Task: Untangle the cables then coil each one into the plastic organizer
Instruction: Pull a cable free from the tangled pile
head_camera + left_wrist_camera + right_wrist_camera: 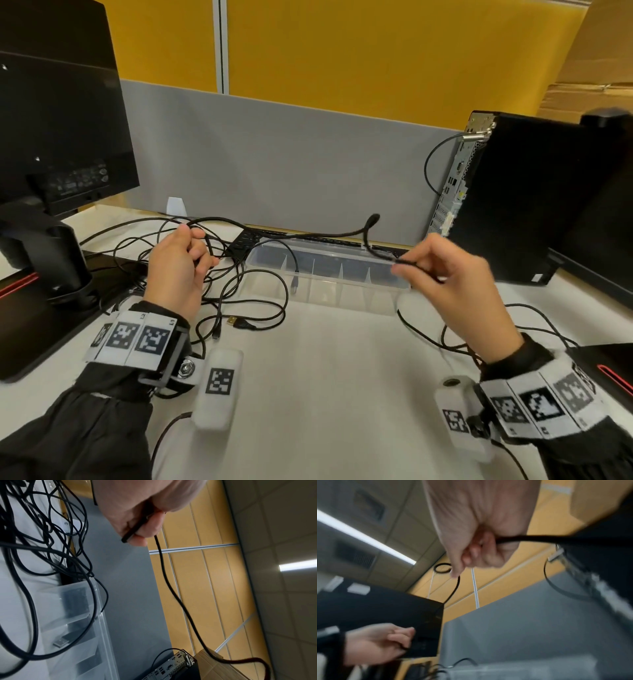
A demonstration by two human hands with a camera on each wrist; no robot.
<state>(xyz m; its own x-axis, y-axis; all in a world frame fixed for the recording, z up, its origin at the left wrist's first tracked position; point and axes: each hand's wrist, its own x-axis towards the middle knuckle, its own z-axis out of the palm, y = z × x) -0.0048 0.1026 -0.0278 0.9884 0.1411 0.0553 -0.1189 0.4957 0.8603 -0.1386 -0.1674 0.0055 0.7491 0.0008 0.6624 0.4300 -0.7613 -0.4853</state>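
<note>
Both hands pinch one black cable (308, 236) raised over the plastic organizer (329, 274): left hand (178, 270), right hand (455, 284). Pulling harder could tighten the tangle (226, 291) on the tabletop (325, 377).

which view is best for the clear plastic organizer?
Head view: the organizer shows whole, behind the hands, dividers visible, with a cable hanging into one compartment. Left wrist view shows only part of it, blurred, with a plug inside. Right wrist view has just a smeared strip of it at the bottom edge.
</note>
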